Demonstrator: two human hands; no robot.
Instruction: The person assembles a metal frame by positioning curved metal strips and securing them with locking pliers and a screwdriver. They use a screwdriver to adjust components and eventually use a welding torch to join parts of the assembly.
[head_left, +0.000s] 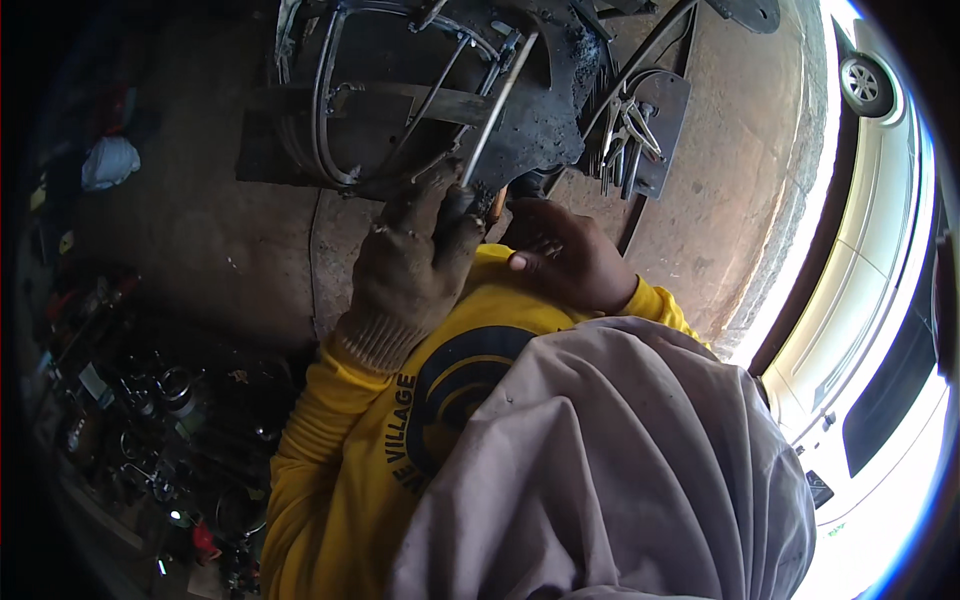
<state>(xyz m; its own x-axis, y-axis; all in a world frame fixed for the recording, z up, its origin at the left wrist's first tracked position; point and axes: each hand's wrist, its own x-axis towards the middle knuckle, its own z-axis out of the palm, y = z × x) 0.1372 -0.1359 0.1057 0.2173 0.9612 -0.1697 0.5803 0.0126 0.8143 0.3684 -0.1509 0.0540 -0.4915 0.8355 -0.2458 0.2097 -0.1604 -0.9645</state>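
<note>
- The person's left grip (405, 260), in a worn knitted glove, is wrapped round the dark handle (454, 208) of a long rod-like tool, just off the near edge of the surface (545, 125).
- That tool's pale metal shaft (500, 105) slants away over the surface, from its near edge toward the far one, passing the right side of a bent metal frame (320, 100).
- The right grip (575, 255), bare, has its fingers curled and its thumb toward the left; I can't tell from here whether it is grasping anything. A rounded dark object (526, 186) sits just beyond it by the near edge.
- Between the two, a copper-coloured piece (497, 206) shows, partly hidden.
- The frame lies over the left part of the surface, with a flat bar (460, 104) running across there.
- Off the right edge of the surface, a small plate (675, 110) carries pliers (642, 133) and, beside them, some thin rods (607, 150).
- Down on the floor to the left there's a dark jumble of tools (175, 390), and farther up a whitish bundle (108, 163).
- Outside on the right stands a pale car (855, 250).
</note>
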